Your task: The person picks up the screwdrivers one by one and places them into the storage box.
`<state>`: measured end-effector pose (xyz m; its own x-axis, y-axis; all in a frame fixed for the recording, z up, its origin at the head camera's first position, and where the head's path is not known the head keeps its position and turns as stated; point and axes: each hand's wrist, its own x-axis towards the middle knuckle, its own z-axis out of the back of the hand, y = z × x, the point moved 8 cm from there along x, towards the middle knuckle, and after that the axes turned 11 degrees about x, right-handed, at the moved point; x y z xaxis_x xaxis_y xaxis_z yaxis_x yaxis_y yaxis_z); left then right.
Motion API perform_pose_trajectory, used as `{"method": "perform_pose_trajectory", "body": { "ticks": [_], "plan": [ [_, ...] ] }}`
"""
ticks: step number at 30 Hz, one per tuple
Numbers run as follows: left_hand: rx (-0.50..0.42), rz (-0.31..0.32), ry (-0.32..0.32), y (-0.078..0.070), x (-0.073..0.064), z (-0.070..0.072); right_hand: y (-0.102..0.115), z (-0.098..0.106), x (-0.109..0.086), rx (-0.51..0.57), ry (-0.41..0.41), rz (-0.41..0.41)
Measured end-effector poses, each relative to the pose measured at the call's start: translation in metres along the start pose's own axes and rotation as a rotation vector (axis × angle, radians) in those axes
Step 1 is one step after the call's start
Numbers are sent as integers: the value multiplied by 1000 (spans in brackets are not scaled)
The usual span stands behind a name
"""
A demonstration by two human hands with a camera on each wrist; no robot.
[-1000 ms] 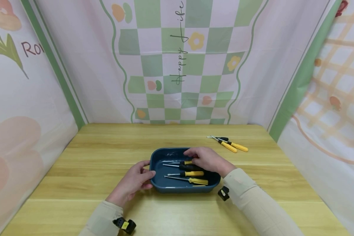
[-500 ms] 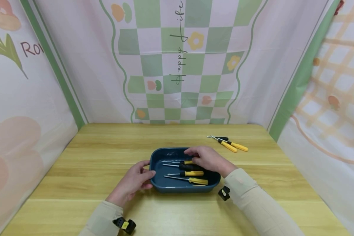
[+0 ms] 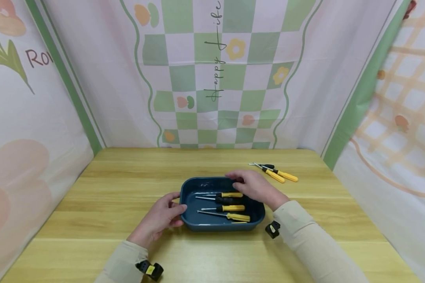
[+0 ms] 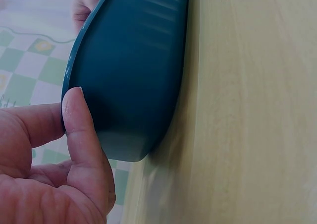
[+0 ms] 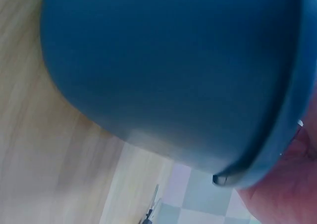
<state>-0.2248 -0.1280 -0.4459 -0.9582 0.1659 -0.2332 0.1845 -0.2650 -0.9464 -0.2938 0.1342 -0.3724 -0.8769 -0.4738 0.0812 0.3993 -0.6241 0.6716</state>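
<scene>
1. One curtain (image 3: 127,110) hangs behind the table (image 3: 127,177).
2. One tray (image 3: 221,227) sits on the table, between the hands; should its left end be lifted, the tools inside could slide right and bunch.
3. Two hands are at it: the left hand (image 3: 161,214) has its fingers clamped on the left rim; the right hand (image 3: 257,187) bends over the far right rim, and I cannot tell whether its fingers grip. Its wrist camera (image 3: 272,229) could knock the tray.
4. Four screwdrivers (image 3: 234,208) lie inside, handles rightward.
5. Three loose screwdrivers (image 3: 287,176) lie crossed beyond the right hand, which partly bars the way between them and the tray; lifting one could drag another.
</scene>
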Motion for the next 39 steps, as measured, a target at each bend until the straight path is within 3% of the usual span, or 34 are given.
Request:
{"method": "perform_pose_trajectory", "body": {
  "ticks": [6,39],
  "plan": [
    [5,1,2,0,-1,0,-2,11,0,1,-47,20],
    [-5,4,-3,1,1,0,-49,52,-4,-26,-200,-55]
  ]
}}
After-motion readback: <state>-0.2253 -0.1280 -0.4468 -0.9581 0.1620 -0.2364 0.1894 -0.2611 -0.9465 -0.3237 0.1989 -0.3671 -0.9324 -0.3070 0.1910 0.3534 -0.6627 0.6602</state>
